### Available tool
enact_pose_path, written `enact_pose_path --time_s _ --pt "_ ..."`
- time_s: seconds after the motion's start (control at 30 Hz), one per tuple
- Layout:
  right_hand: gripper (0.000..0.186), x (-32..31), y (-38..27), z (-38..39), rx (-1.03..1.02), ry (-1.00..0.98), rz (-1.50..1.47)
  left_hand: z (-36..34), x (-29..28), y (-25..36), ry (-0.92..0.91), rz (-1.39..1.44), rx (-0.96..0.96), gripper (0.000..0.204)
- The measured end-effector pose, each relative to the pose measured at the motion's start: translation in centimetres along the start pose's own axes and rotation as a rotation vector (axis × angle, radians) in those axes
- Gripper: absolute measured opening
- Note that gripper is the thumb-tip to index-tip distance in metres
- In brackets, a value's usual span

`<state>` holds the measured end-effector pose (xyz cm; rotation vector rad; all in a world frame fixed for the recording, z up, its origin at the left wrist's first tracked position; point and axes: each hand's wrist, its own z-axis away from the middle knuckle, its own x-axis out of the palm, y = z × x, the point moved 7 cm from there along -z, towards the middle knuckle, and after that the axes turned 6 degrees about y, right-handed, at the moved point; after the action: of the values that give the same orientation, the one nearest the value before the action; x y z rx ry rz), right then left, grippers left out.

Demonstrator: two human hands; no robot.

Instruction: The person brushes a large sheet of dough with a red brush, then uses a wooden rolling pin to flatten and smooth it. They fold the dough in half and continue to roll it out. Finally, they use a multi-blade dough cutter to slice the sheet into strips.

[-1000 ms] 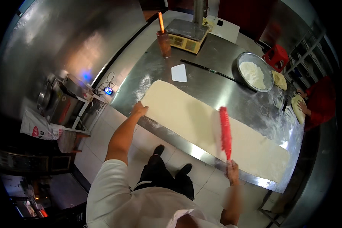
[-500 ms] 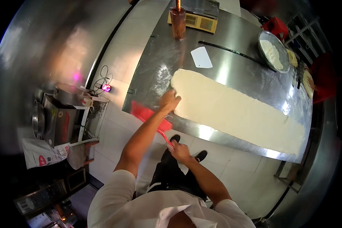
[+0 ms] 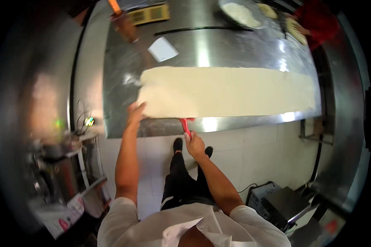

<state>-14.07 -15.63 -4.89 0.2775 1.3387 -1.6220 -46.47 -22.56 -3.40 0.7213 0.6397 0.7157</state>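
Head view: brush at the front edge of a dough sheet. Across the upper centre of the frame, a steel table is seen, on which the long dough sheet is laid nearly level, from left of centre to the right. At its lower-left corner, the dough is pinched by the partly closed left hand; the firmness of the grip cannot be told. Below the sheet, at mid-frame, a red brush is held by its handle in the closed right hand. The brush was seen on top of the dough a second ago, then beyond its left end; now most of its head is hidden by the front edge, apparently tucked underneath. Attention is thus judged to have been shifted from the upper face to the underside.
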Motion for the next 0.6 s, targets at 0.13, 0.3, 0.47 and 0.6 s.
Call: enact_pose_path --time_s 0.13,0.3,0.47,0.6 --pt "0.039 -9.4 7.8 -2.7 0.058 0.211 -0.055 -1.5 -0.6 -5.2 -0.063 0.31 -0.148 0.048" --pt "0.042 -22.2 19.3 -4.8 0.108 0.328 -0.021 -3.1 0.5 -10.1 -0.074 0.509 -0.205 0.046" --pt "0.045 -29.0 24.9 -6.1 0.099 0.188 0.055 -2.0 1.6 -10.5 -0.039 0.636 -0.162 0.044" --pt "0.041 -25.6 24.7 -5.4 0.211 0.1 -0.061 2.2 9.0 -11.5 -0.041 0.916 -0.21 0.047"
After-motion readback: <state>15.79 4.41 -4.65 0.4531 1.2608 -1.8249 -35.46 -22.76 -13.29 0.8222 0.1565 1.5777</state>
